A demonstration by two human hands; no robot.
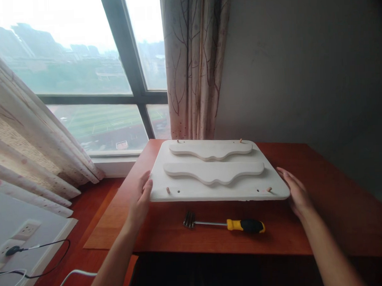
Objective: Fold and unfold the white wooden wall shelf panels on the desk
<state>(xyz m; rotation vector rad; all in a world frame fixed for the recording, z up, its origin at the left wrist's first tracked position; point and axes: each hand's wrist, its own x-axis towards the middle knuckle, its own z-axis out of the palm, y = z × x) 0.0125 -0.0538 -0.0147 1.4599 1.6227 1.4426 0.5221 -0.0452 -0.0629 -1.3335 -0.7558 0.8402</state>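
Fingers [147, 187]: half-curled; left hand [140, 201] and right hand [297, 193] hold opposite edges
Board [208, 192]: white, round-cornered, with wooden pegs [269, 189]
Planks [213, 171]: two, white, wavy-edged

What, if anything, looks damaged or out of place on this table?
Nothing looks spilled or plainly broken. The one oddity: the wooden peg at the near right corner of the white board seems to lean outward, though the camera's angle may exaggerate that.
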